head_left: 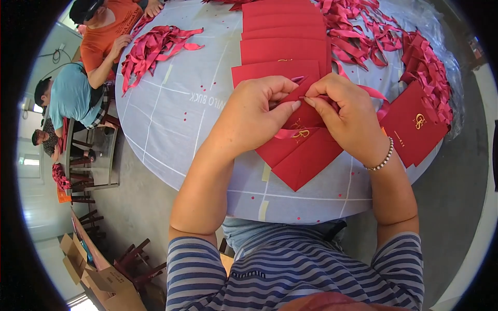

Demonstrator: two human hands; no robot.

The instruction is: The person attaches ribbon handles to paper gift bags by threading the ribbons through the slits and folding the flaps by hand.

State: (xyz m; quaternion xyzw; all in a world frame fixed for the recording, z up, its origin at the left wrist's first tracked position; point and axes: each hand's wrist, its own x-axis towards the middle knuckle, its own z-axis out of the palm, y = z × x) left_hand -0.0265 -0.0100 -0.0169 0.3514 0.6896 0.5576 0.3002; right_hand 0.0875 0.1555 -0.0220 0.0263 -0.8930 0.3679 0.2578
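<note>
My left hand (254,111) and my right hand (347,116) are close together over the near part of the table. Both are closed in pinches, thumb against fingers, on a narrow red ribbon (288,133). Part of the ribbon shows below my left hand; its ends are mostly hidden by the fingers. Under my hands lie flat red paper pieces (296,171) with a gold emblem, like envelopes or folded bags; which kind I cannot tell. A row of overlapping red paper pieces (282,46) stretches away behind my hands.
A cloth (150,124) covers the round table. Loose red ribbons (358,33) lie at the far right, another heap (155,49) at the far left. More red pieces (412,127) lie by my right forearm. Other people sit at left, near cardboard boxes (111,290).
</note>
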